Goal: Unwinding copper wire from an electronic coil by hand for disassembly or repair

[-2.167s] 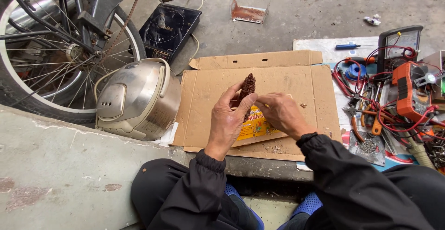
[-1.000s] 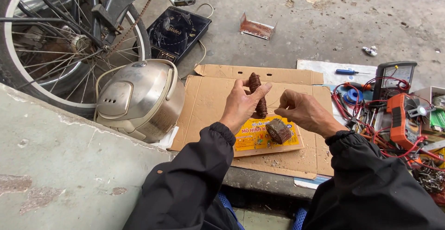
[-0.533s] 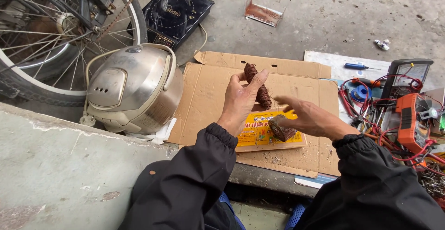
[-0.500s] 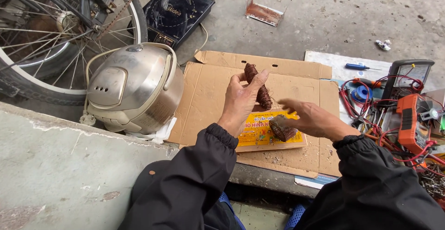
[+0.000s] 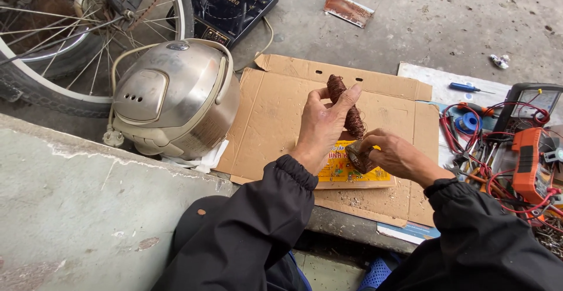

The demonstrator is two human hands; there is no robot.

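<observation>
I am sitting over a flattened cardboard sheet [image 5: 275, 115] spread on the concrete floor [image 5: 446, 21], with a bicycle wheel [image 5: 70, 50] and a silver rice cooker [image 5: 176, 94] to my left, a black induction hob [image 5: 234, 1] beyond them, and a tangle of red leads, an orange meter [image 5: 528, 165] and small tools to my right. A yellow printed card [image 5: 346, 171] is lying on the cardboard just under my hands.

The risk, as I am judging it: the fine copper wire could be slipping off its bundle and knotting or snapping, because I am holding the coil only at one end while the other end is standing free. The small block could also be dropping onto the card if my fingertip pinch is loosening, and any wire running between the two pieces would be pulling taut.

My left hand [image 5: 322, 130] is raised with the wrist bent back, fingers closed round the lower part of a long coil of reddish copper wire [image 5: 346, 106], which is standing nearly upright above the cardboard. My right hand [image 5: 396, 156] is sitting lower and just beside it, palm down, fingers curled in a pinch on a small dark wound block [image 5: 359, 156] that is hovering over the yellow card.
</observation>
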